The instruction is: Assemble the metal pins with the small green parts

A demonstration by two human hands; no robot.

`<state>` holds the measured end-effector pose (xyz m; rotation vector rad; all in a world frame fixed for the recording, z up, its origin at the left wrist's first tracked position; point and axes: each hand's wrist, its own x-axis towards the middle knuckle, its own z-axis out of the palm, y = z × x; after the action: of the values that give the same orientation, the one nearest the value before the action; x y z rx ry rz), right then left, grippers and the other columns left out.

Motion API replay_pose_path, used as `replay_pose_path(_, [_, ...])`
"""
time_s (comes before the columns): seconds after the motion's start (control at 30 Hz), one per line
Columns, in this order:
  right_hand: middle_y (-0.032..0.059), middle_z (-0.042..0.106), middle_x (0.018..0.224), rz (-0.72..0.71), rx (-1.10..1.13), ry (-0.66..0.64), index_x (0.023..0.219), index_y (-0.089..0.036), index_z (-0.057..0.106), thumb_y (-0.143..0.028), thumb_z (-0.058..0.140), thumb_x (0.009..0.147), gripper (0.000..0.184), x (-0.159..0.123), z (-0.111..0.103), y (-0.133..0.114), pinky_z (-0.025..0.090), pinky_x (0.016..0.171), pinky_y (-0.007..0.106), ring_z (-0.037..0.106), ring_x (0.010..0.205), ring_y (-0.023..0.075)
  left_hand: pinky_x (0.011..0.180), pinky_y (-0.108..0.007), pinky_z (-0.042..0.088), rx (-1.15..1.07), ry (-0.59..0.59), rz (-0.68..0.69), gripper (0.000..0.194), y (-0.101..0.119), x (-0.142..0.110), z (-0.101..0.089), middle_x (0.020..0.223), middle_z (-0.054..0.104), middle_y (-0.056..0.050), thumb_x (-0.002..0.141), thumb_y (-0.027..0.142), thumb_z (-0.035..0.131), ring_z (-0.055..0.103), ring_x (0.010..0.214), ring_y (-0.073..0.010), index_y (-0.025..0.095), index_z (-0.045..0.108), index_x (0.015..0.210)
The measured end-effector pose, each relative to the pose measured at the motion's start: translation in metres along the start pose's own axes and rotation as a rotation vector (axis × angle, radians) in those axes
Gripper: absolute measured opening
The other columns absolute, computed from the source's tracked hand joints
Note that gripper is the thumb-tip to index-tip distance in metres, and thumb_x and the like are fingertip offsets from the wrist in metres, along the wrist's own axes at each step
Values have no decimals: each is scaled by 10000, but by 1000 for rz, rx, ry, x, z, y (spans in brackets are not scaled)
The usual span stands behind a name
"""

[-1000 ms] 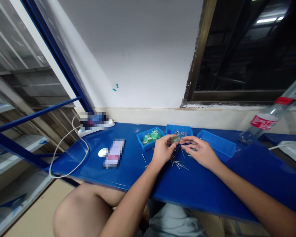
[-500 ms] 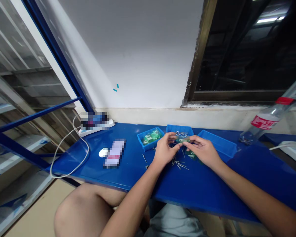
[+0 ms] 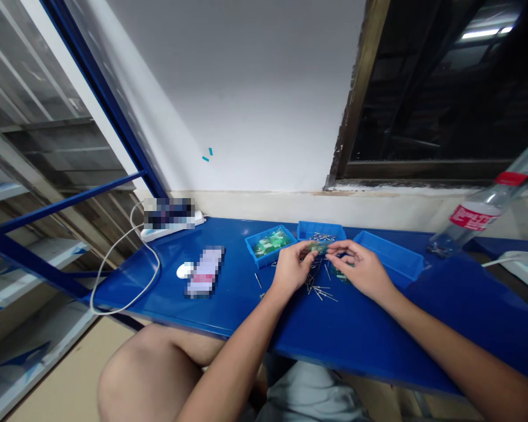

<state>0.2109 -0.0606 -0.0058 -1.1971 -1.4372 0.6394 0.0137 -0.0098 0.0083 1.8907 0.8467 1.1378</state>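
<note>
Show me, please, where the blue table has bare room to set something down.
Bare: the table between loose metal pins and its near edge; also between right forearm, right blue tray and bottle. Crowded: around left hand and right hand, with pins, green pieces and trays.

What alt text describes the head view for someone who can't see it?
Left hand holds a small greenish piece, right hand close beside it, above thin metal pieces on a blue table; three blue trays stand beyond.

Pins [image 3: 320,291] before the middle tray [image 3: 310,228]
</note>
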Motion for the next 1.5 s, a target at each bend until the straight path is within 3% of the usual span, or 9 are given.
replay_pose_path(0.13, [111,751,1109,4,39,37,1263,-235,691,-527,839,831,542,2,-2,-2,657,787,379,735,966,252,811,-304,605,-131,-79,-49,384,1,-1,2,1051,807,-74,962,248,694,768,906,-205,196,655,1340])
replay_pose_path(0.27, [106,753,1090,11,82,-46,1090,-213,771,-539,822,847,409,2,-4,-1,647,801,375,742,963,256,745,-271,586,-190,-117,-66,379,0,-2,4,998,803,-72,933,284,742,755,823,-183,183,650,1286])
replay_pose_path(0.4, [87,749,992,2,53,-18,997,-212,800,-524,824,849,346,3,-6,0,634,757,374,731,870,238,840,-311,604,-186,-74,-52,243,-5,0,4,1006,802,-90,914,324,771,764,922,-212,168,726,1096])
replay_pose_path(0.6, [99,710,1176,-156,-61,-2,970,-285,837,-481,770,898,220,6,-11,-3,595,947,442,676,1159,289,971,-369,594,-205,-2,59,121,-2,2,0,1291,743,-112,919,195,705,698,1212,-257,199,792,1003])
replay_pose_path(0.77, [97,626,1177,-168,-93,77,923,-293,843,-438,774,885,165,5,-11,-2,610,899,404,653,1143,274,848,-317,589,-235,-82,-70,155,0,3,-1,972,800,-66,904,160,678,734,874,-197,166,790,1011])
replay_pose_path(0.9, [89,655,1110,-118,-73,56,921,-277,828,-404,752,892,151,3,-10,2,619,840,386,676,1049,259,832,-303,576,-145,-82,-84,187,2,1,1,1004,796,-62,937,184,638,714,848,-181,169,796,1035])
replay_pose_path(1.27, [67,751,1219,-288,-210,-111,866,-286,789,-256,577,988,246,1,-14,-11,532,1032,490,693,1155,283,1023,-413,602,-114,-228,12,394,22,-4,-5,1564,540,-131,945,492,723,484,1488,-328,231,789,1232])
replay_pose_path(1.4, [61,779,1131,-325,-182,-111,876,-294,793,-233,589,984,239,1,-11,-11,509,1072,510,691,1165,284,1087,-410,563,-171,-136,-8,349,12,-1,-2,1455,633,-165,947,495,721,549,1435,-318,169,822,1024])
replay_pose_path(1.5, [61,787,1088,-326,-131,-120,872,-292,795,-227,585,990,249,0,-8,-10,520,1067,510,696,1162,280,997,-405,601,-216,-98,-56,367,3,0,1,1259,749,-151,930,469,746,720,1170,-284,153,788,1113])
